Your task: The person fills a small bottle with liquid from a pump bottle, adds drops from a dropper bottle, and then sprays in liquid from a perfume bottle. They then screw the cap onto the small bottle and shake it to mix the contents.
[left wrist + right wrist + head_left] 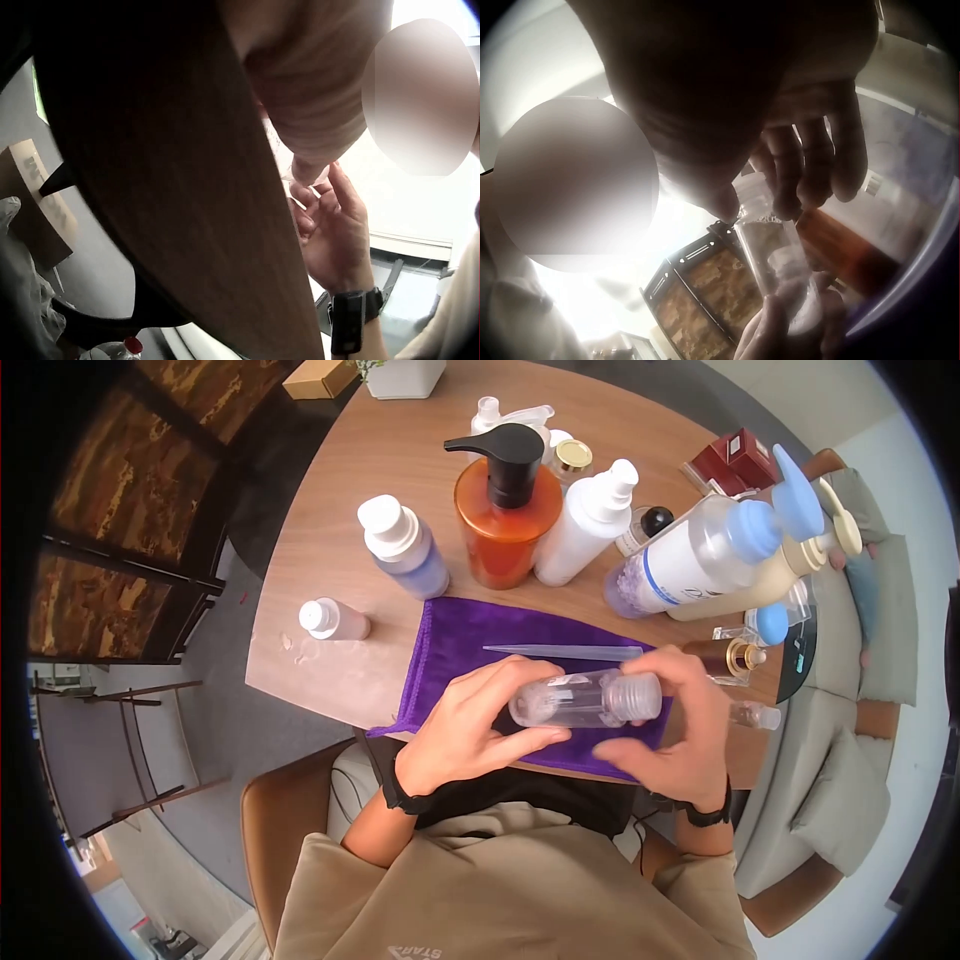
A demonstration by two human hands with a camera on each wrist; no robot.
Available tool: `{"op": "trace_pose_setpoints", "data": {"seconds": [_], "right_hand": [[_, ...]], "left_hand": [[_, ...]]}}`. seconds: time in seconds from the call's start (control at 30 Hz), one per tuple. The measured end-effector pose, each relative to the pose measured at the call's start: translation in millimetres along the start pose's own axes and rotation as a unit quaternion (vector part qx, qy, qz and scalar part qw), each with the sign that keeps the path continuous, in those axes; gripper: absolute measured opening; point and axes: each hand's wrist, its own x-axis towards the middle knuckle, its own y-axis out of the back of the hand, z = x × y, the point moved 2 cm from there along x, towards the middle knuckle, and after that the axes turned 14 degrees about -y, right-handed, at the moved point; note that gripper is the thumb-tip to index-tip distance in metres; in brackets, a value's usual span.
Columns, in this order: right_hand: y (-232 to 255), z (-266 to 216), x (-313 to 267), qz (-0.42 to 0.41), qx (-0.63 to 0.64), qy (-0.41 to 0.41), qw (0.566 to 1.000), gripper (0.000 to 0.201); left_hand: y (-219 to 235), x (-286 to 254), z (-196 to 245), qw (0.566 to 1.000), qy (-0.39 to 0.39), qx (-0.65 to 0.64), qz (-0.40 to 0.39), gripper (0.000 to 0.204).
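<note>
A small clear bottle (pixel 570 700) with a ribbed translucent cap (pixel 638 697) lies sideways in the air over a purple cloth (pixel 470 628). My left hand (pixel 475 715) grips the bottle around its base end, the thumb along the near side. Around the capped end, my right hand (pixel 690 720) makes a loose C, index finger above and thumb spread apart below. In the right wrist view the bottle (pixel 769 247) stands tilted, its cap among the right hand's fingers (pixel 784 172). A long translucent tapered stick (pixel 560 652) rests on the cloth just beyond the bottle.
Behind the cloth stand a blue-tinted bottle (pixel 405 550), an amber pump bottle (pixel 505 520), a white bottle (pixel 590 525) and a large blue-topped pump bottle (pixel 690 555). A small pink bottle (pixel 335 620) is at left. Several smaller containers crowd the right edge.
</note>
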Motion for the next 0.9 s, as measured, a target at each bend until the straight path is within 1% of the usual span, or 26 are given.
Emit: {"op": "trace_pose_setpoints", "data": {"seconds": [0.03,0.07,0.13,0.17,0.23,0.27,0.3,0.33,0.37,0.43,0.47,0.5,0.53,0.57,0.6,0.63,0.67,0.7,0.73,0.8,0.83,0.9], "right_hand": [[-3,-2,2,-0.037,-0.023,-0.002,0.999,0.06],[-9,0,2,-0.037,-0.023,-0.002,0.999,0.06],[-24,11,1,-0.034,0.017,0.005,0.999,0.056],[-26,14,-1,-0.044,0.032,-0.013,0.998,0.054],[-26,12,0,-0.037,0.05,-0.013,0.998,0.054],[-24,10,1,-0.03,0.068,-0.014,0.997,0.054],[-19,6,3,-0.019,0.043,0.024,0.999,0.056],[-14,6,2,-0.02,0.041,0.023,0.999,0.056],[-8,6,0,-0.02,0.065,0.024,0.997,0.057],[-2,12,-5,-0.027,0.127,0.029,0.991,0.059],[-2,11,-7,-0.025,0.125,0.028,0.991,0.059],[-2,7,-8,0.022,0.057,0.036,0.997,0.059],[-1,3,-9,0.069,-0.01,0.044,0.997,0.06],[5,0,-9,0.028,0.018,0.032,0.999,0.062],[4,-1,-11,0.028,0.016,0.033,0.999,0.062],[2,-3,-12,0.064,-0.017,0.04,0.997,0.061],[1,-5,-14,0.101,-0.051,0.049,0.992,0.06],[2,-5,-18,0.094,-0.029,0.029,0.995,0.058],[1,-6,-19,0.098,-0.031,0.03,0.994,0.058],[-1,-2,-22,0.115,0.028,0.006,0.993,0.058],[-2,0,-24,0.119,0.024,0.006,0.993,0.058],[-5,4,-26,0.125,0.082,-0.024,0.989,0.055]], "left_hand": [[0,-1,0,1.0,0.003,0.001,0.004,0.057],[-1,-2,-1,1.0,0.003,0.001,0.004,0.057],[0,-2,-2,1.0,-0.011,-0.012,0.011,0.054],[-1,-4,-5,1.0,-0.01,-0.01,0.012,0.054],[-1,-3,-7,0.999,-0.044,0.008,-0.002,0.064],[-2,-2,-6,0.999,-0.043,0.008,0.0,0.064],[-2,3,-1,0.998,-0.048,0.015,0.043,0.073],[-1,6,1,0.995,-0.053,0.021,0.086,0.081],[-2,1,-5,0.993,-0.066,0.017,0.096,0.094],[0,-6,-11,0.987,-0.076,-0.036,0.137,0.084],[0,-9,-14,0.983,-0.08,-0.056,0.156,0.081],[1,-9,-13,0.981,-0.072,-0.076,0.164,0.073],[0,-9,-13,0.981,-0.073,-0.078,0.164,0.073],[0,-9,-14,0.981,-0.055,-0.076,0.171,0.068],[0,-10,-14,0.981,-0.037,-0.074,0.178,0.063],[0,-9,-14,0.98,-0.039,-0.074,0.178,0.063],[0,-9,-13,0.984,-0.043,-0.049,0.166,0.054],[1,-9,-12,0.987,-0.047,-0.025,0.152,0.046],[3,-8,-11,0.987,-0.05,-0.027,0.151,0.046],[5,-7,-6,0.991,-0.054,0.009,0.125,0.028],[4,-6,-4,0.989,-0.04,0.006,0.142,0.016],[4,-7,-7,0.991,-0.04,-0.007,0.131,0.013]]}}
